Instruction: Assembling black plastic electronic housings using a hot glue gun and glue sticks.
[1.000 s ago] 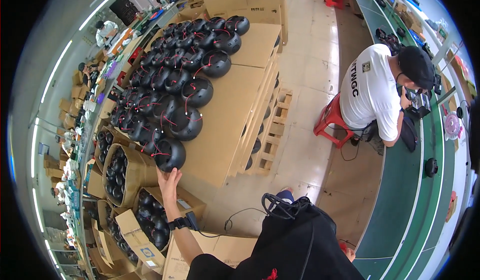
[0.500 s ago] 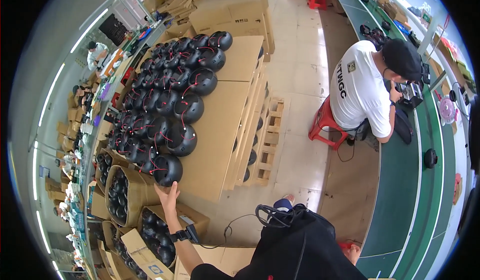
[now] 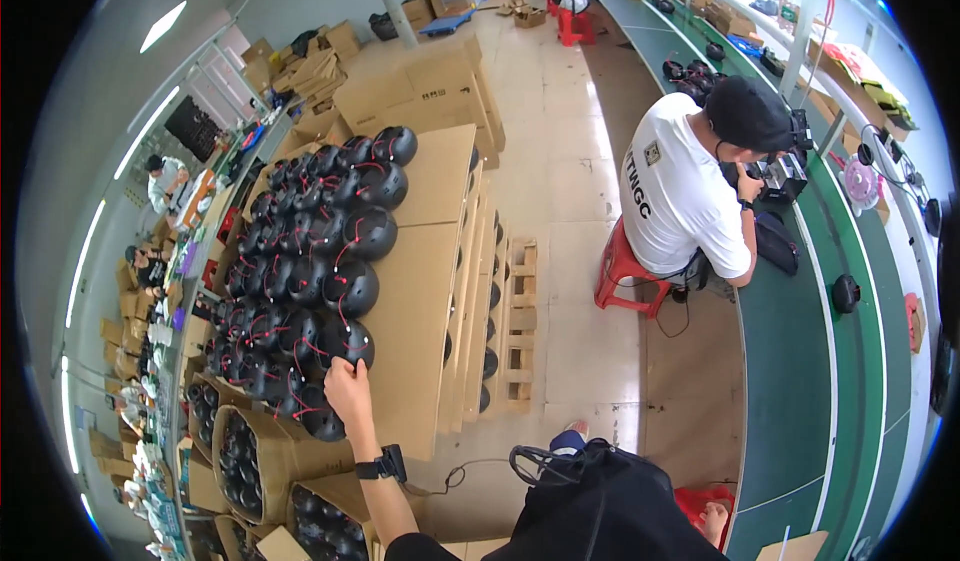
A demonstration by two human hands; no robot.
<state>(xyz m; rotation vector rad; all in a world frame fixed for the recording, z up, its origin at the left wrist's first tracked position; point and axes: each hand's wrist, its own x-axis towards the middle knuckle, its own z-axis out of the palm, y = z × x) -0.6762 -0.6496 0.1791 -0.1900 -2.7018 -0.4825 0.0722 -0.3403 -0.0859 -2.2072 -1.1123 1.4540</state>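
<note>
Rows of round black shells (image 3: 371, 233) with thin red wires cover the left part of a cardboard sheet (image 3: 415, 291). My left hand (image 3: 347, 393) reaches to the near end of the rows. Its fingers are drawn together at the lower rim of one shell (image 3: 346, 343), and whatever they pinch there is hidden. Another shell (image 3: 322, 419) lies just left of and below this hand. My right hand (image 3: 714, 521) hangs low on the right beside a red stool (image 3: 700, 506); its fingers are too small and partly hidden to judge.
Cardboard boxes (image 3: 290, 451) of black parts crowd the lower left. The shell stack rests over a wooden pallet (image 3: 522, 321). A seated co-worker (image 3: 680, 186) handles a device at the green bench (image 3: 785, 391) on the right. A black cable (image 3: 455, 476) runs near my legs.
My left hand has moved from the nearest shell to the one behind it, its spread fingers now drawn together. The whole view has shifted, with the stack lower and further left.
</note>
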